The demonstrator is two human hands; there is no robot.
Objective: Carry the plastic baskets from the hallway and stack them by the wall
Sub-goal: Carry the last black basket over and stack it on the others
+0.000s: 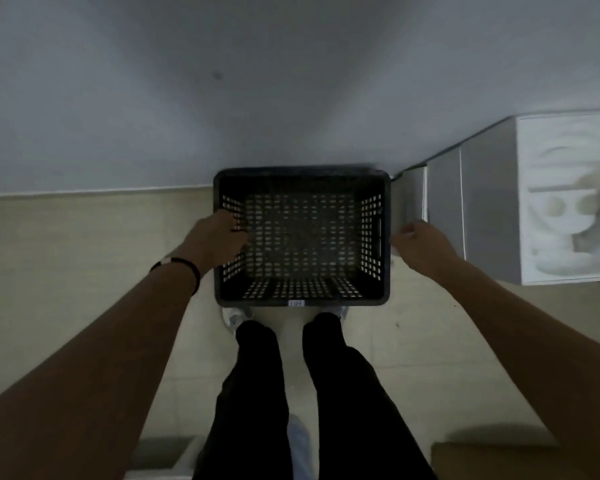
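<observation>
- The black plastic basket (302, 237) sits between the two hands, with its far edge right against the grey wall (222, 98), which fits the task of stacking the baskets by the wall.
- Its open top faces up and its perforated floor shows. Whether it stands on the floor (84, 254), on another basket, or hangs a little above either cannot be told from this view.
- It lies square to the wall, probably so that later baskets can drop straight onto it.
- The left hand (219, 237) is at the basket's left rim with its fingers curled over the edge and into the side wall; it looks to be gripping the rim.
- The right hand (420, 244) is just beside the right wall of the basket, and a narrow gap seems to separate them. Its fingers are bent loosely and hold nothing that can be seen.
- With one hand on and one hand off, this is probably the moment of setting the basket down or letting go.
- Beyond the right hand stands a grey cabinet (482, 209), and past that an open white box of moulded foam (568, 202).
- Below the basket's near edge the person's dark-trousered legs (291, 393) and light shoes stand close to it.
</observation>
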